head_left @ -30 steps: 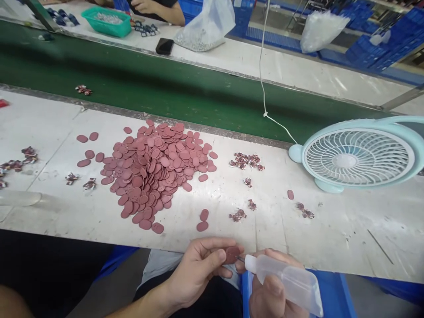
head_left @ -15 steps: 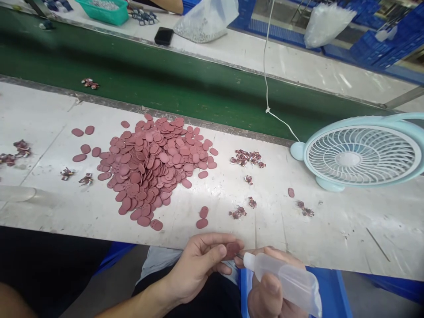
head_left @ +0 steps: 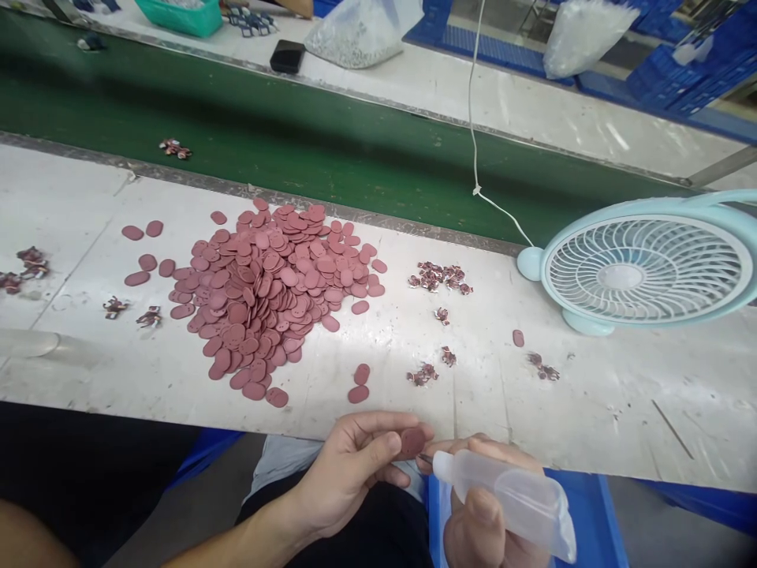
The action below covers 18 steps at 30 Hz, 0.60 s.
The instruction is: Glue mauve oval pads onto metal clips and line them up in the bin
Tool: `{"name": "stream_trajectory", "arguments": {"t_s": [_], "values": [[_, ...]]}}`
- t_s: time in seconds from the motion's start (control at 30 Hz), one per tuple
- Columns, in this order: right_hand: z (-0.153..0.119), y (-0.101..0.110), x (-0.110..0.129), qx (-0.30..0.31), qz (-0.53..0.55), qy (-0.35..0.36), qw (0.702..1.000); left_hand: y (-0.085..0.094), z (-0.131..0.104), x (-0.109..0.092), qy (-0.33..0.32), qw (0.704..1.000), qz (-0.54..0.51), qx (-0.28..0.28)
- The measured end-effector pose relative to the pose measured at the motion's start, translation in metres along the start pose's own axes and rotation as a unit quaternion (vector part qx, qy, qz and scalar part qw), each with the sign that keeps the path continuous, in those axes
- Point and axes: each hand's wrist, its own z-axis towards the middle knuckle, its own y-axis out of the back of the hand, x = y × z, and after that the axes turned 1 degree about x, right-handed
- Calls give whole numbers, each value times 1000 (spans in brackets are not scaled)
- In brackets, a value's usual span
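Note:
Between thumb and fingers, my left hand (head_left: 348, 469) pinches a flat dark-red oval piece (head_left: 412, 443) with small marks on its face. A translucent squeeze bottle (head_left: 509, 493) with a white cap and a thin dark nozzle lies in my right hand (head_left: 479, 525), its fingers wrapped round it. The nozzle tip points left, close to the lower right edge of the oval piece; I cannot tell whether they touch. Beyond my hands, a large heap of similar oval pieces (head_left: 284, 272) covers the white table (head_left: 367, 331). Two loose oval pieces (head_left: 358, 394) lie just in front of my left hand.
Several clusters of small brown-and-white parts (head_left: 438, 276) lie right of the heap. A light-blue fan (head_left: 647, 272) stands at the right with a white cord (head_left: 475, 118). Behind runs a green belt (head_left: 355, 146). Below the table edge is a blue crate (head_left: 591, 505). Another person's arm (head_left: 29, 528) shows lower left.
The nozzle tip has gone from over the oval piece's face to its lower right edge. Both hands keep their grip, and the view has shifted slightly. The small cluster on the belt has moved right.

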Motion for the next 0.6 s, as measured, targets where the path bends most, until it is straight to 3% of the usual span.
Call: {"name": "stream_trajectory", "arguments": {"t_s": [0.13, 0.23, 0.27, 0.33, 0.4, 0.43, 0.53, 0.57, 0.6], "values": [[7, 14, 2, 21, 65, -59, 996, 1, 1, 0, 4, 1000, -4, -1], [29, 36, -7, 12, 238, -194, 952, 3, 0, -2, 6, 1000, -14, -2], [40, 45, -14, 11, 316, -246, 916, 4, 0, -4, 5, 1000, -17, -3], [63, 67, -36, 27, 485, -316, 815, 5, -1, -6, 2, 1000, -17, -6], [86, 88, -63, 96, 620, -338, 701, 7, -2, -9, 0, 1000, -12, -14], [97, 96, -75, 139, 643, -357, 663, 9, -3, -10, -1, 1000, -9, -21], [110, 110, -93, 198, 647, -373, 635, 15, -4, -14, -8, 999, 0, -49], [107, 109, -93, 195, 641, -364, 647, 18, -4, -15, -11, 998, 3, -57], [101, 105, -89, 189, 606, -343, 692, 20, -5, -16, -15, 998, 6, -66]]}}
